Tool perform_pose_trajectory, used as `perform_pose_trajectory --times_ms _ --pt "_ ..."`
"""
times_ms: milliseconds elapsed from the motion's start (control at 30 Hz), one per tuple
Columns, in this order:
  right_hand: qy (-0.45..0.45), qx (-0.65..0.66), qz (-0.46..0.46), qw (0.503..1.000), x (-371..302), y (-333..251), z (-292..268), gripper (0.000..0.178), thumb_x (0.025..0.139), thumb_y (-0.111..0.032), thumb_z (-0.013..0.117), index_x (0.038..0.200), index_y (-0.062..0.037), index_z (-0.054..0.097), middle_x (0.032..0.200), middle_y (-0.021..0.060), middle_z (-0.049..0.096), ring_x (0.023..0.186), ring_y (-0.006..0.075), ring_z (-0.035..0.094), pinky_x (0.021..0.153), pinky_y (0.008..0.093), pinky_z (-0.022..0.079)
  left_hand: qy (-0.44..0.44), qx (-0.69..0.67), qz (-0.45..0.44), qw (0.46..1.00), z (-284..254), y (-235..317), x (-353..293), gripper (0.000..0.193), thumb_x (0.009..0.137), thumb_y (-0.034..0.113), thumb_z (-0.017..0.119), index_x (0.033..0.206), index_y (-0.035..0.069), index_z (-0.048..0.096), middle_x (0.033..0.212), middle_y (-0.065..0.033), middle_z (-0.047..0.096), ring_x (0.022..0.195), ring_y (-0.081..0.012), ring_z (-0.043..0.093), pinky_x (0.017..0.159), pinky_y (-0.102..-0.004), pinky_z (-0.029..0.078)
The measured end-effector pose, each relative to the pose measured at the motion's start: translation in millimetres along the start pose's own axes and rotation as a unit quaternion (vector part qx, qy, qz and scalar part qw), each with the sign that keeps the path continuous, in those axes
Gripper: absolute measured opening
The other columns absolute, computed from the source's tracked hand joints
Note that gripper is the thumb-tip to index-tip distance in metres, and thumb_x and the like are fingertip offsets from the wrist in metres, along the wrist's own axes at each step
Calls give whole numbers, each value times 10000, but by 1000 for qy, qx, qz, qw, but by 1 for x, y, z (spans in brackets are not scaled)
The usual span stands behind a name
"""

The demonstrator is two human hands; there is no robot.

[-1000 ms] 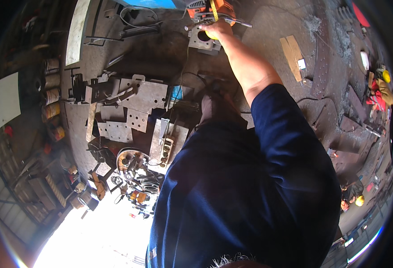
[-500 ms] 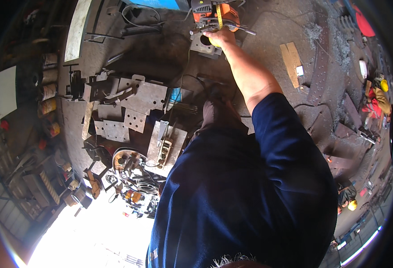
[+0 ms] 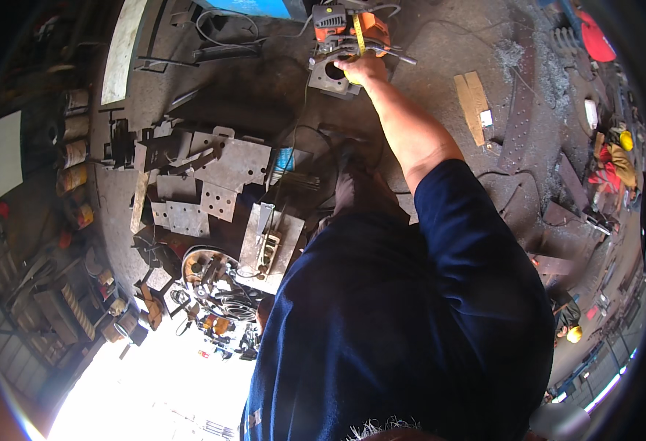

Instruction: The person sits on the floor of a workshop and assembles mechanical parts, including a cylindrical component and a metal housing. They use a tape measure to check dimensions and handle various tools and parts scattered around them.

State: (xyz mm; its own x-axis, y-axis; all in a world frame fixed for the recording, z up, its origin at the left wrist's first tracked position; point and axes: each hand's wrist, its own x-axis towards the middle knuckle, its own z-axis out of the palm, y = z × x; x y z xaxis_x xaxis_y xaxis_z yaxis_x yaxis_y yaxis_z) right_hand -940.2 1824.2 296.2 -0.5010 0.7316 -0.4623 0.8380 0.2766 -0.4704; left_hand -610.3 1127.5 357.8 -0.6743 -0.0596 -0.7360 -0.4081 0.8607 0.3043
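Yellow tape measure (image 3: 360, 37) in the right hand (image 3: 368, 69): the fingers are closed around its case, of which only a yellow sliver shows below the fingertips, and the blade stands out past the far side of the hand. The left hand is out of sight, so its state cannot be told.

The hand is above the right-hand part of a grey steel plate (image 3: 322, 81), just beside the plate's large round hole. From there the blade reaches over the plate's far edge and in front of an orange and black machine (image 3: 374, 28). A metal rod (image 3: 404, 57) sticks out to the right, between hand and machine; whether the hand touches it cannot be told.

Farther out, on the floor (image 3: 426, 81), wooden boards (image 3: 470, 103) lie right of the outstretched forearm, with a small white box (image 3: 486, 117) by their right edge. Left of the person's trouser leg (image 3: 363, 191) is a pile of cut steel plates (image 3: 231, 160), several drilled with holes, a blue item (image 3: 284, 159) near its right edge. Nearer the body, a power strip (image 3: 268, 253) lies on a pale board (image 3: 249, 246), toward its right edge.
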Motion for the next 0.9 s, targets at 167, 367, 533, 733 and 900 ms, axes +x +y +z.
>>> perform_pose_trajectory --times_ms 167,367,533,733,900 --pt "-60 3 -7 998 -5 -5 -12 1044 733 -629 844 1388 83 450 1296 259 673 1207 327 675 991 383 559 0 -6 -3 1000 4 5 4 339 962 367 673 1162 104 746 1126 -143 756 1038 -302 727 898 -416 557" --pt "-70 54 -50 995 -10 32 -7 905 656 -599 906 1245 8 586 1129 206 739 1051 331 725 915 412 565 14 -52 -33 998 17 25 9 338 964 364 666 1162 102 747 1143 -148 751 1044 -311 723 898 -418 559" --pt "-105 13 -106 989 -63 131 -33 809 694 -566 893 1213 -17 603 1133 183 710 1070 331 693 936 423 544 13 -7 108 994 29 86 3 267 1004 314 595 1135 146 756 1128 -157 740 1051 -353 701 872 -437 560" --pt "-174 -211 -141 951 -104 285 -70 648 797 -544 796 1192 -41 691 1206 222 685 1115 406 669 982 474 537 11 -42 94 995 74 42 20 266 995 297 581 1051 62 691 998 -197 727 959 -394 699 815 -482 546" --pt "-259 -413 -80 869 -144 398 -121 479 874 -545 701 1042 -104 787 1290 229 624 1137 387 652 963 470 548 -12 175 253 951 64 29 36 228 948 211 605 1130 111 700 1050 -164 720 1009 -369 696 845 -467 564"
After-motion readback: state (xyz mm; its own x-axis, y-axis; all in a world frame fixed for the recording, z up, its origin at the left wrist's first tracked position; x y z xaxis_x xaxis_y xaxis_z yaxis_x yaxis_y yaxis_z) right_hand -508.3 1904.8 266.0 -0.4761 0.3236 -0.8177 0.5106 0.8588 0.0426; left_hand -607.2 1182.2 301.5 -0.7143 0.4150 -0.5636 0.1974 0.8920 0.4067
